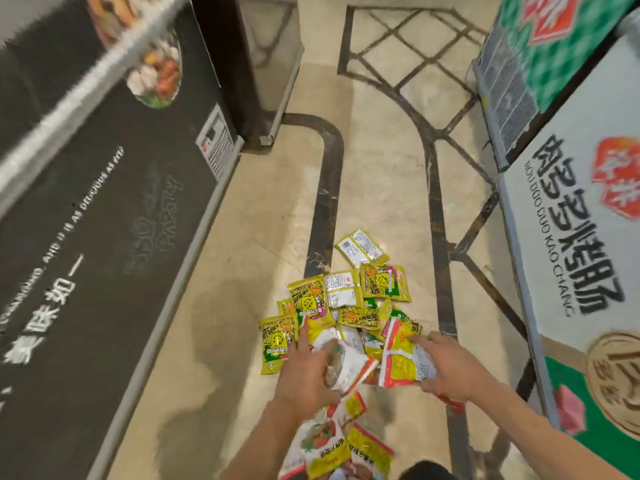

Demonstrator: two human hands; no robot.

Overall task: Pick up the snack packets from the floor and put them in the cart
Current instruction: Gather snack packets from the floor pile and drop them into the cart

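Note:
Several yellow-green snack packets [349, 296] lie in a loose pile on the marble floor ahead of me. My left hand [308, 372] grips a white and red packet [349, 367] at the near edge of the pile, thumb on top. My right hand [450, 367] holds a yellow and red packet [401, 362] beside it, fingers over its silver end. More yellow and red packets [346, 452] lie under my left forearm at the bottom of the view. No cart is in view.
A black chest freezer [104, 237] with chalk-style lettering runs along the left. A white and green freezer [581, 237] stands on the right. The aisle floor [381, 168] between them is beige marble with dark inlay lines.

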